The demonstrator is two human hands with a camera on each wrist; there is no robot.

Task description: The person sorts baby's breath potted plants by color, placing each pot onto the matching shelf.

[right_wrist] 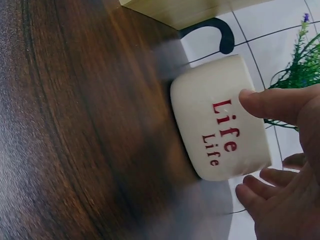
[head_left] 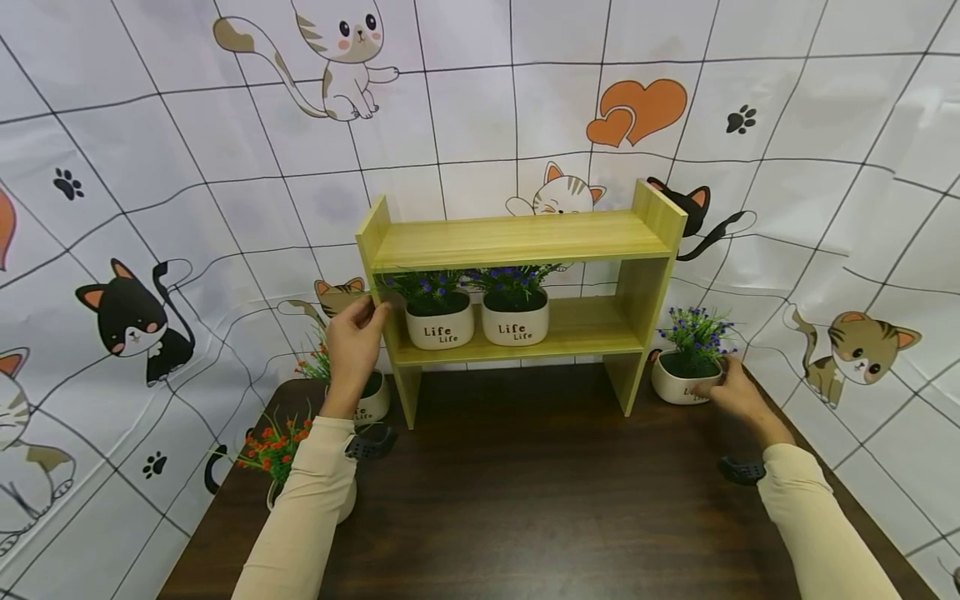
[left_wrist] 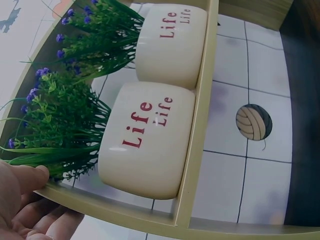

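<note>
My left hand (head_left: 354,346) holds the left side panel of a light wooden two-tier shelf (head_left: 517,237). In the left wrist view, the thumb (left_wrist: 32,176) lies inside the panel's edge and the fingers outside. Two white "Life" flowerpots with purple flowers, a left one (head_left: 440,325) and a right one (head_left: 516,321), stand side by side on the lower tier. My right hand (head_left: 738,396) is at the right side of another purple-flowered flowerpot (head_left: 678,385) on the table. Its thumb overlaps the pot's front; the other fingers are spread beside it. Firm contact is unclear.
Left of the shelf, a flowerpot (head_left: 372,404) with reddish flowers stands partly behind my left arm. Nearer, an orange-flowered flowerpot (head_left: 347,500) is largely covered by the sleeve. The dark wooden table (head_left: 525,483) meets a cat-patterned wall covering (head_left: 480,108).
</note>
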